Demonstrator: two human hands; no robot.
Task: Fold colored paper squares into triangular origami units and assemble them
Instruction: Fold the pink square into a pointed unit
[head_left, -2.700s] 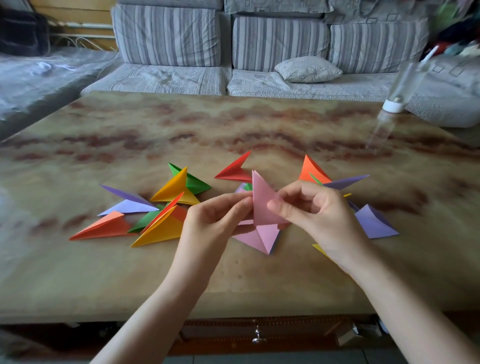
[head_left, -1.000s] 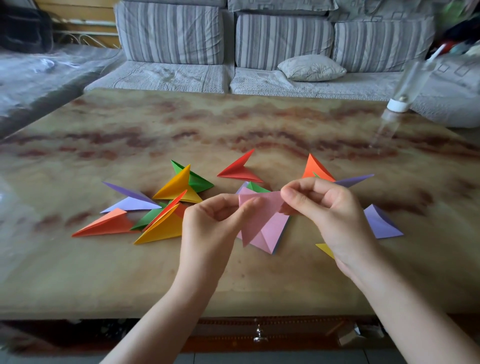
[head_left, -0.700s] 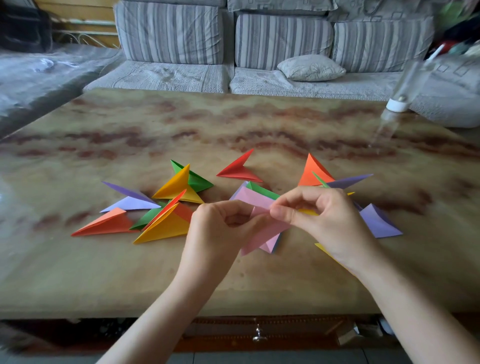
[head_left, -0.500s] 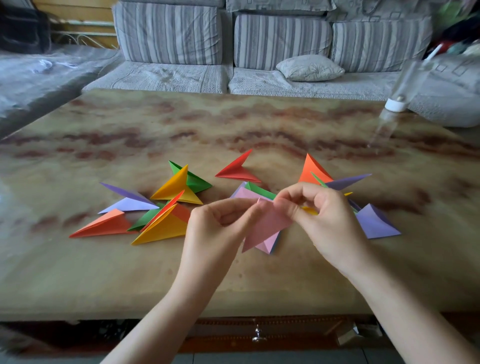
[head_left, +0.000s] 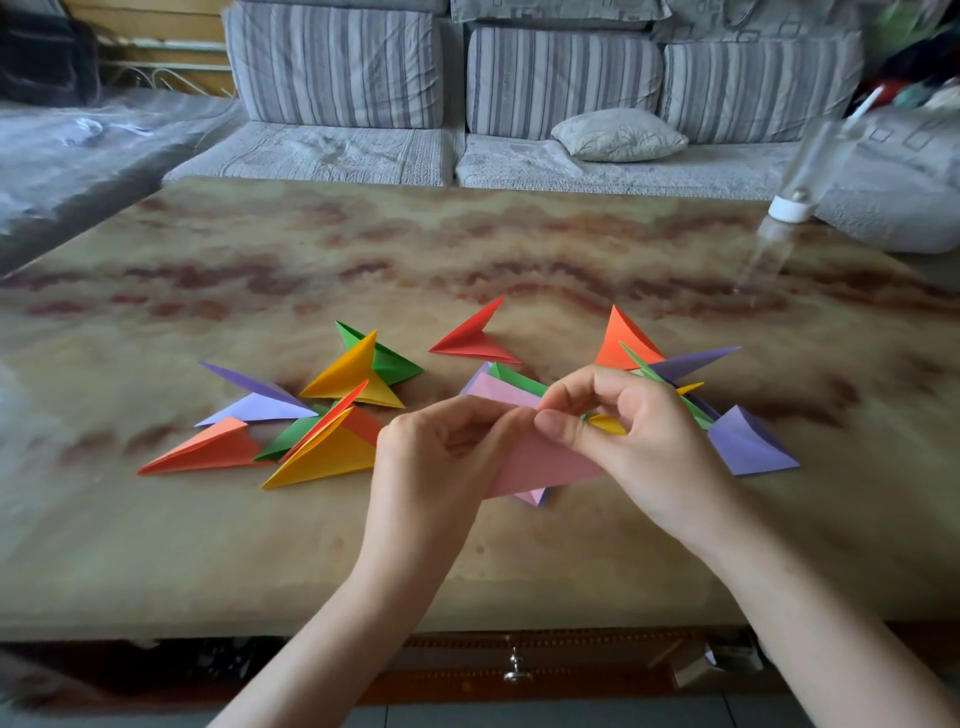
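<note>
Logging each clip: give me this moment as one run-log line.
step: folding | left hand: pinches pink paper | right hand: pinches pink paper | folded units: lie on table

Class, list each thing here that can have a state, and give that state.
left hand, pinching the pink paper.
right hand, pinching the pink paper.
pink paper, partly folded, held by both hands.
red unit, folded, lying untouched on the table.
purple unit at far right, folded, untouched.
bottle, white cap on.
</note>
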